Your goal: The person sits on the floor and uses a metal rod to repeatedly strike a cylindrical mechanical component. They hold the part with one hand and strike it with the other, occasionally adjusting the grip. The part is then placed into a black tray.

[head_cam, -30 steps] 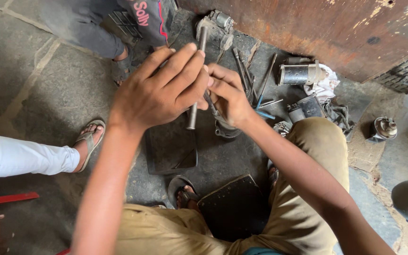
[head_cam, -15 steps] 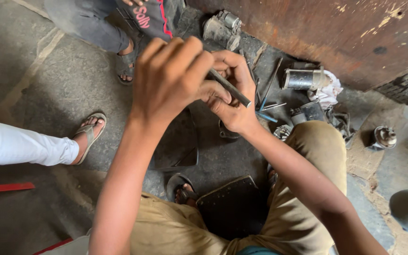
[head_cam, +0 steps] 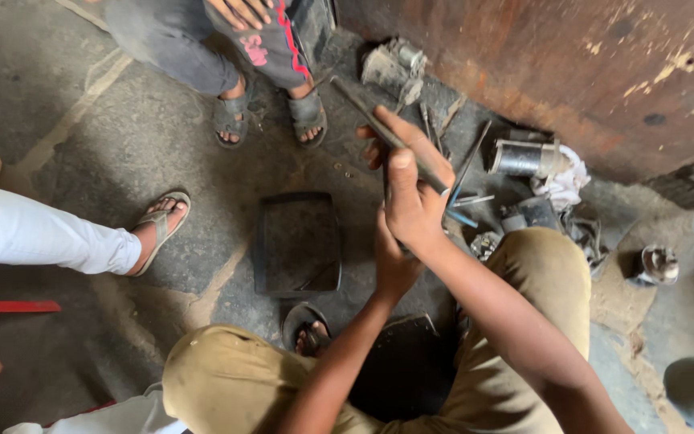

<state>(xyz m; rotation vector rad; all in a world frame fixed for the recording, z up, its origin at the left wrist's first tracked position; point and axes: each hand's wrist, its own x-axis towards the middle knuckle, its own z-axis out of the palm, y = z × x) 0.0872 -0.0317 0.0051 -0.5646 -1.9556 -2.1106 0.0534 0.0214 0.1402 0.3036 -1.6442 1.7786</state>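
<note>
2 hands (head_cam: 411, 193) on 1 metal rod (head_cam: 379, 128), 1 black tray (head_cam: 297, 243), 3 sandalled feet

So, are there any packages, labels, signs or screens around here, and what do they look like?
No packages, signs or screens show.
Printed lettering: the only marking, pink on the dark shorts of the person standing at the top, beside a red stripe.
Metal cylinder: lying by the rusty wall on the right, shiny grey, no label visible.
Dark square tray: on the floor, centre, unmarked.
</note>
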